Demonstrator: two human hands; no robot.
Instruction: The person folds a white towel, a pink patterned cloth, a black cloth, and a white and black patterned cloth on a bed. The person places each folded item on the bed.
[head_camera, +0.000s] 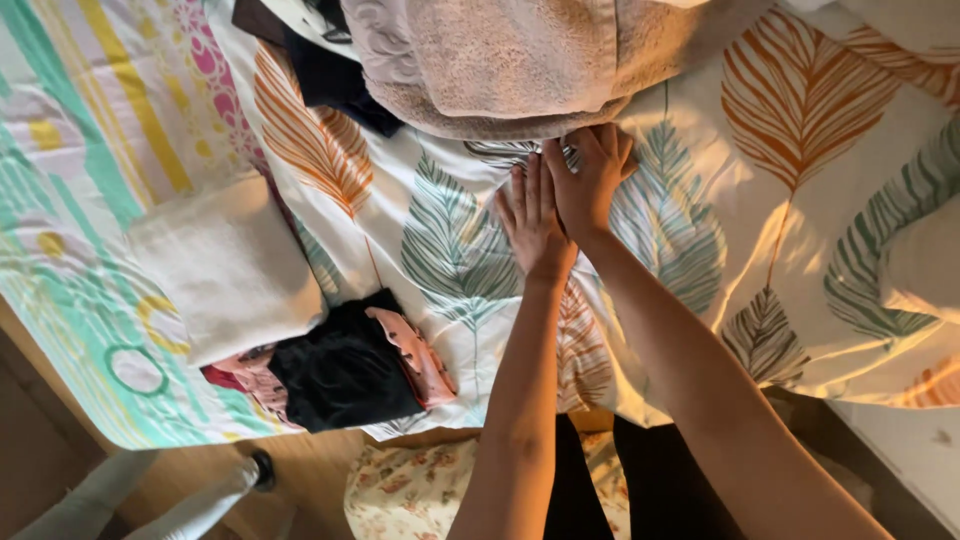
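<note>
My left hand (533, 225) lies flat, fingers together, on a white bedspread printed with orange and green leaves (700, 240). My right hand (590, 175) overlaps it from the right, fingers spread, its tips at the lower edge of a beige towel (520, 60) heaped at the top of the view. Neither hand holds anything. Both forearms reach up from the bottom of the view.
A folded white cloth (225, 265) lies at the left on a striped sheet (80, 200). Beside it are folded black (340, 370) and pink patterned (420, 360) garments. Dark clothes (330, 70) sit beside the towel. A wooden floor (300, 470) shows below the bed edge.
</note>
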